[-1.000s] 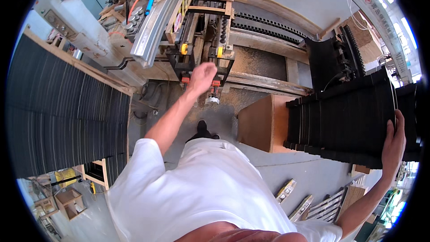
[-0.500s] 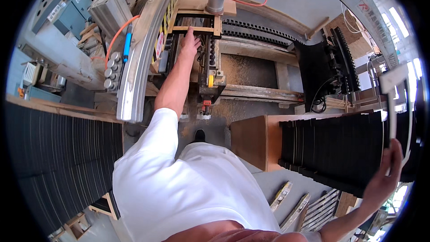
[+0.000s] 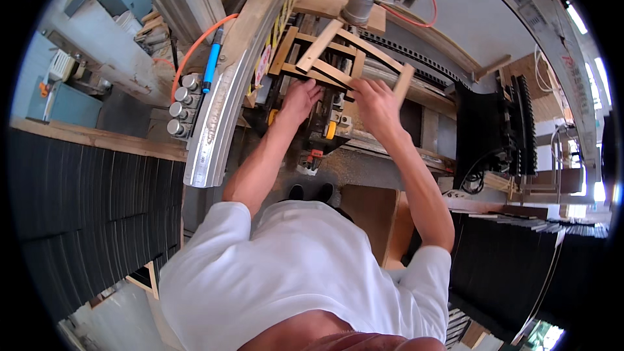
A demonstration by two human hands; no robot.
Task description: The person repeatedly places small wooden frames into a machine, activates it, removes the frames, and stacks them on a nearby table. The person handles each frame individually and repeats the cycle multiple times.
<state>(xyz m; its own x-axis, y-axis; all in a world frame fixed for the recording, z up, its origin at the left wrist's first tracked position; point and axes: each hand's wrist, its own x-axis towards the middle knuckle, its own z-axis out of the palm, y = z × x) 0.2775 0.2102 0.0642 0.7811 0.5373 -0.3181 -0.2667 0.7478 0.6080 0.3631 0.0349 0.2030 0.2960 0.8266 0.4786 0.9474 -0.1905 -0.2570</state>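
Note:
My right hand point(image 3: 376, 105) is closed on the near bar of a light wooden frame point(image 3: 319, 45). That frame slants across a second wooden frame point(image 3: 284, 51), which lies in the machine in front of me. Whether the two frames touch I cannot tell. My left hand point(image 3: 300, 100) is at the near edge of the lower frame, fingers partly stretched and holding nothing that shows. Just beyond the frames stands a grey metal cylinder point(image 3: 357, 6). On the machine's near end sits a yellow round part point(image 3: 331, 130).
Along the left runs a metal rail point(image 3: 209, 146) with a blue tube-shaped tool point(image 3: 212, 65) and several round metal knobs point(image 3: 182, 95). Black stacked pieces stand at left point(image 3: 97, 201) and right point(image 3: 504, 253). A black sheet point(image 3: 478, 136) hangs at the machine's right.
My right hand has come from the far right to the machine with a wooden frame. My left hand has drawn back slightly from the lower frame. The view has shifted.

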